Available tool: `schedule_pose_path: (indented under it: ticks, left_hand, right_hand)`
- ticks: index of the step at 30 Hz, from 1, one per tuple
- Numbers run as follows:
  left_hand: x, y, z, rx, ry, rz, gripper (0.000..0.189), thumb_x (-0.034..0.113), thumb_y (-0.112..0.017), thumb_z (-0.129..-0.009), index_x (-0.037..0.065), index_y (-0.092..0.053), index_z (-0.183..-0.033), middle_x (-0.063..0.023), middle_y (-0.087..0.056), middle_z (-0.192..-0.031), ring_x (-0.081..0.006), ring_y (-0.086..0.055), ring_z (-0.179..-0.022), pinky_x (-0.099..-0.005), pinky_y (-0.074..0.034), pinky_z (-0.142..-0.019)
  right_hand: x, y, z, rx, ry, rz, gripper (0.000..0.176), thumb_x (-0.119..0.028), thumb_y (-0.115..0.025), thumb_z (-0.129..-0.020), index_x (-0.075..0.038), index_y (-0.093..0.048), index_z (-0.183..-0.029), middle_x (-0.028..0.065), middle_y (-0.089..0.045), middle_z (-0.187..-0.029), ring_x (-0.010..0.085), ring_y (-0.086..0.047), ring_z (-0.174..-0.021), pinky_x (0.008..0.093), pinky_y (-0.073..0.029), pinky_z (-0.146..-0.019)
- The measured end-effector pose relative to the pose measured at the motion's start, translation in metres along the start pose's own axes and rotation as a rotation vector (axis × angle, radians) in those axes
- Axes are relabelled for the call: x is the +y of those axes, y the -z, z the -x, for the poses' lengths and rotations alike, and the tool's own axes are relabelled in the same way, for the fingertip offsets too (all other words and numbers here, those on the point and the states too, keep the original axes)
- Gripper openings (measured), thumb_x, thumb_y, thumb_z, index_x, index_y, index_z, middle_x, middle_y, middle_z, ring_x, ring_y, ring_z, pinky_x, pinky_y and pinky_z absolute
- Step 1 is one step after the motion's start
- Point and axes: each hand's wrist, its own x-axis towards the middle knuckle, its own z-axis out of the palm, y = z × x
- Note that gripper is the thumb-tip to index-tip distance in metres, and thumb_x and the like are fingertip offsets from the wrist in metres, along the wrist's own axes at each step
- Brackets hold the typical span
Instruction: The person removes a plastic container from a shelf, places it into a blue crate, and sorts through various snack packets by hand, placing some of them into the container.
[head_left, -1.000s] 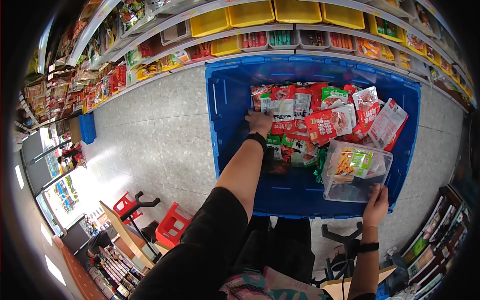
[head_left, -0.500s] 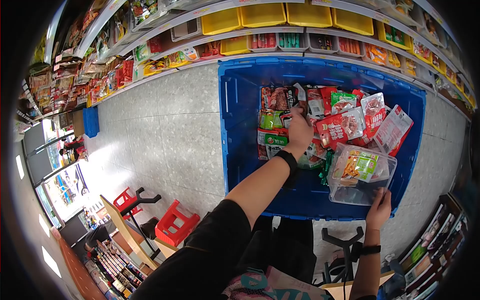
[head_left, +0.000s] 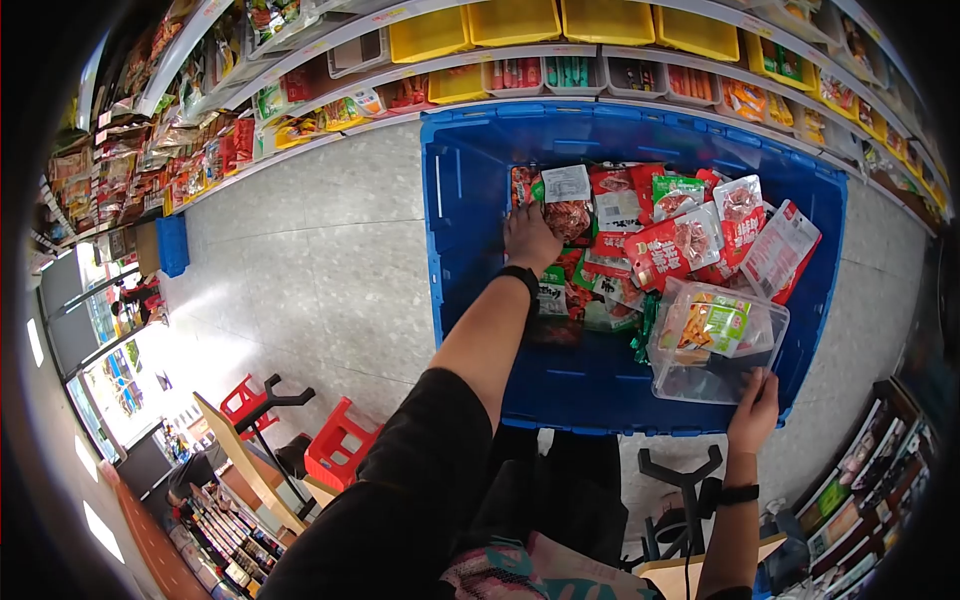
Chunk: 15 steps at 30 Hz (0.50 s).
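Inside the blue crate [head_left: 432,250] lie many snack packets. My left hand [head_left: 530,240] is among the packets at the crate's left side, against a dark red packet [head_left: 567,218] with a white label; its fingertips are partly hidden, and whether it grips anything does not show. My right hand [head_left: 755,410] holds the near right corner of a clear plastic container [head_left: 665,375], tilted over the crate's right part. A green and orange packet [head_left: 715,323] sits in the container. Red packets [head_left: 675,245] lie just beyond it, and a green shiny packet [head_left: 645,330] beside it.
Shelves with yellow bins [head_left: 515,22] and packaged snacks run behind the crate. Red stools [head_left: 340,440] stand on the grey floor at the lower left. A smaller blue crate [head_left: 172,245] is farther left. A black stand [head_left: 683,480] is near the crate's front edge.
My left hand has moved left within the crate, and packets there have shifted, with a white label now showing. My right hand still holds the container. The whole view has shifted slightly.
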Motion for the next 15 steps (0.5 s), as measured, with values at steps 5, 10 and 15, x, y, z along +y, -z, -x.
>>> schedule_pose_path:
  ticks: [5,10,15]
  left_hand:
    - [0.0,0.022,-0.014,-0.366,0.103,-0.299,0.072,0.047,-0.065,-0.088,0.007,-0.046,-0.145,-0.0122,-0.039,-0.153,-0.032,-0.029,-0.146,-0.0468,-0.024,-0.118]
    - [0.003,0.044,-0.01,-0.489,0.059,-0.523,0.048,0.041,-0.071,-0.087,0.009,-0.068,-0.121,-0.0093,-0.058,-0.138,-0.0285,-0.043,-0.14,-0.0437,-0.034,-0.111]
    - [0.01,0.067,0.01,-0.482,-0.031,-0.408,0.034,0.027,-0.081,-0.078,0.01,-0.075,-0.107,-0.0109,-0.073,-0.114,-0.0288,-0.07,-0.108,-0.0433,-0.054,-0.089]
  right_hand:
    - [0.0,0.0,0.001,0.004,-0.008,0.027,0.033,-0.032,-0.048,-0.107,-0.002,-0.062,-0.108,0.0133,-0.074,-0.091,0.0249,-0.072,-0.076,0.035,-0.056,-0.069]
    - [0.001,0.0,0.001,0.011,-0.012,0.025,0.031,-0.03,-0.049,-0.106,-0.003,-0.063,-0.108,0.0128,-0.074,-0.091,0.0244,-0.071,-0.074,0.0349,-0.055,-0.068]
    - [0.003,-0.002,0.001,0.039,0.017,0.034,0.03,-0.03,-0.05,-0.106,-0.004,-0.064,-0.107,0.0113,-0.074,-0.09,0.0241,-0.072,-0.074,0.0348,-0.055,-0.068]
